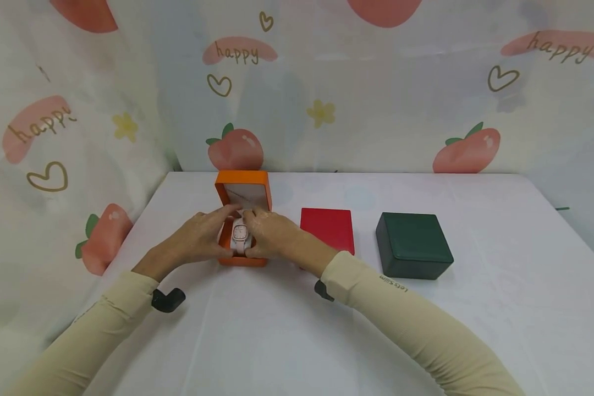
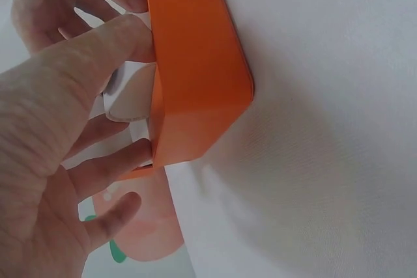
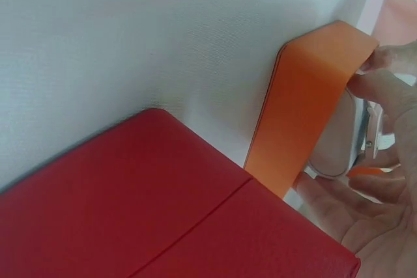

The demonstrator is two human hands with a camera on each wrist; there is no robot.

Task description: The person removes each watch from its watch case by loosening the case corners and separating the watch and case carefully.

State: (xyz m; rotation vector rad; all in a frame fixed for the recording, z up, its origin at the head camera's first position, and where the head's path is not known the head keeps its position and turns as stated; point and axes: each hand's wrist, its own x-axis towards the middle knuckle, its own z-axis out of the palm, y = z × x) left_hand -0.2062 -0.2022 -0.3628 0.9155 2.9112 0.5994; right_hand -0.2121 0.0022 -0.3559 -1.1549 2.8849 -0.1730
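A wristwatch (image 1: 240,232) with a pale strap and a squarish dial sits wrapped round a cushion (image 3: 331,138) in an opened orange watch box (image 1: 242,262). The box's lid stands up at the back. From the left, my left hand (image 1: 201,236) holds the cushioned watch, its thumb at the front and fingers farther back. Opposite it, my right hand (image 1: 277,234) grips the other side, with fingers reaching over the strap's far end. In the right wrist view the cushion's end shows just above the box rim. Exact fingertip contacts are partly hidden.
Right of the orange box lies a red box (image 1: 329,228), partly behind my right forearm. Farther right stands a closed dark green box (image 1: 416,245). All rest on a white-covered table (image 1: 277,335), with a printed curtain (image 1: 376,110) behind and at the sides.
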